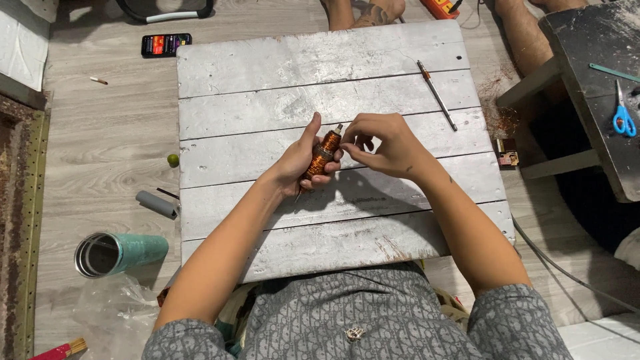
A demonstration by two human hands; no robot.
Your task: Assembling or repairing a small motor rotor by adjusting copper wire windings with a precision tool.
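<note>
Left hand point(301, 159) closed around a copper-wound motor armature point(323, 153), thumb up along one side, fingers wrapped under the other; armature tilted, shaft tip pointing up and away, held just above the middle of the board. Right hand point(385, 143) beside it, fingers curled and pinched together at the armature's upper end, touching or nearly touching the windings; whether anything was caught in the pinch, impossible to tell. Both forearms resting in over the near edge of a whitewashed plank board point(267, 107), worn and scratched, laid across the lap. Grey patterned garment point(353, 313) at the bottom of view. On the board's far right, well apart from the hands, a thin screwdriver point(437, 95) with an orange-brown handle, lying slantwise. Left of the board on the pale wooden floor: a short grey tube point(157, 204) just beside the edge, a small green round fruit point(173, 160), a teal metal tumbler point(119, 253) on its side with mouth open toward the left, crumpled clear plastic point(117, 310) near it. Further out, a dark phone point(166, 44) with lit screen, and a cigarette butt point(99, 81). Right side: a dark stained bench point(593, 87) carrying blue-handled scissors point(624, 120); loose copper wire scraps point(500, 107) on the floor between bench and board. Another person's bare legs point(527, 33) at the top edge.
</note>
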